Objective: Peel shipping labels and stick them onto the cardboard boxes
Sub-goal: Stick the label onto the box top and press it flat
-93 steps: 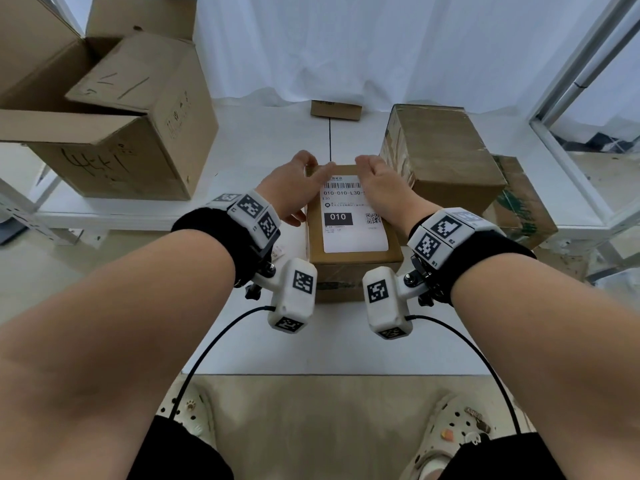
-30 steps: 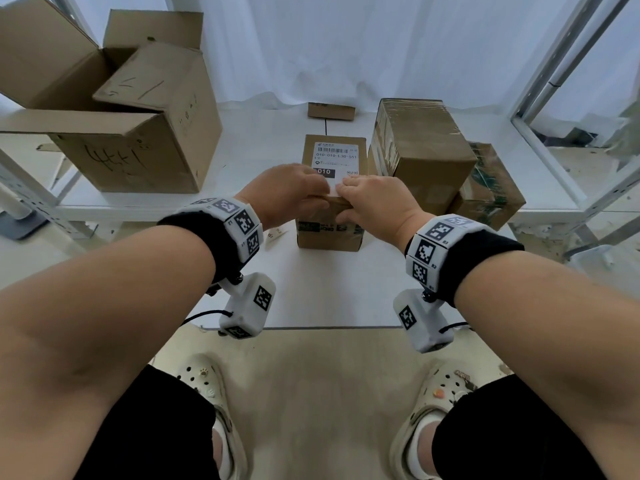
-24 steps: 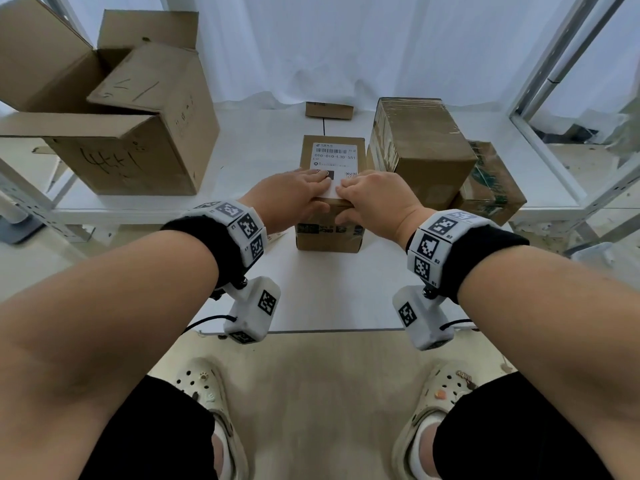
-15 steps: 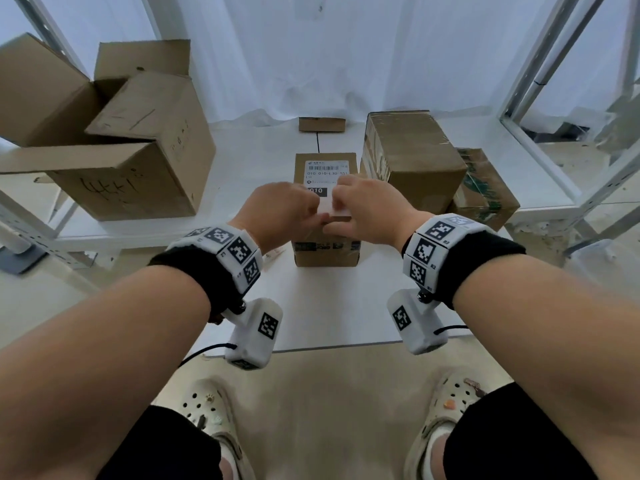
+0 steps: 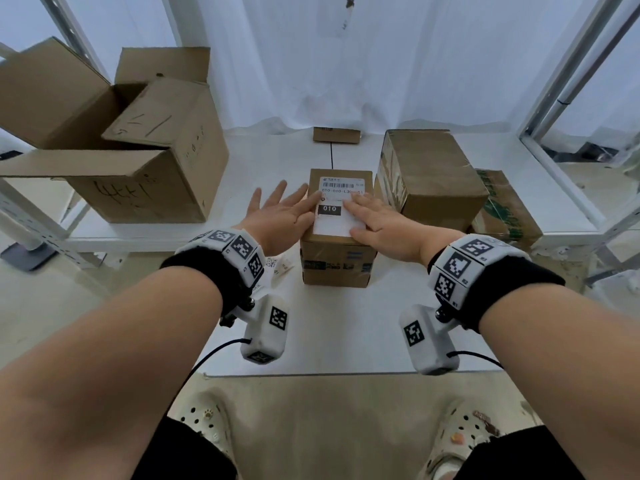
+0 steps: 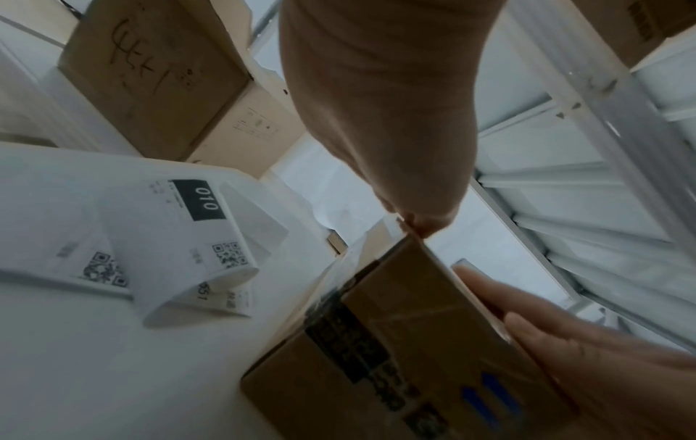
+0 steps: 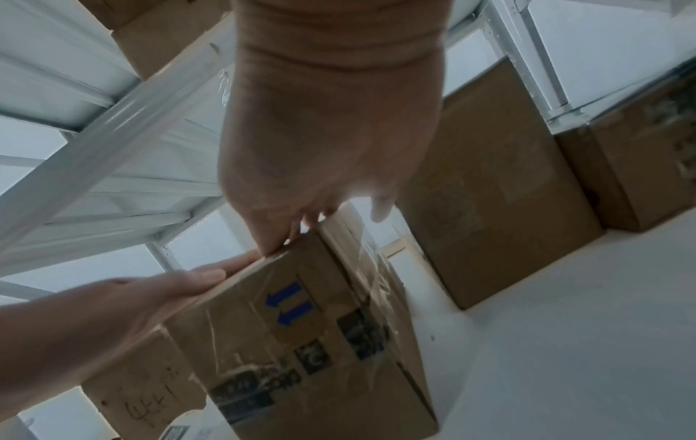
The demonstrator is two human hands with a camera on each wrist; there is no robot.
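White table [image 5: 346, 334]: hands now flat on label [image 5: 341, 216].

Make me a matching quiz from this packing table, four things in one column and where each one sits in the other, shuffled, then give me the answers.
Things
1. white shipping label marked 010
2. large open cardboard box with handwriting
3. curled loose white labels
4. tall taped brown cardboard box

Places
A. lying on the white table, left of the small box
B. far left of the table, flaps up
C. right of the small box, close beside it
D. on top of the small brown cardboard box, under the fingers of both hands

Pairs: 1-D, 2-B, 3-A, 4-C
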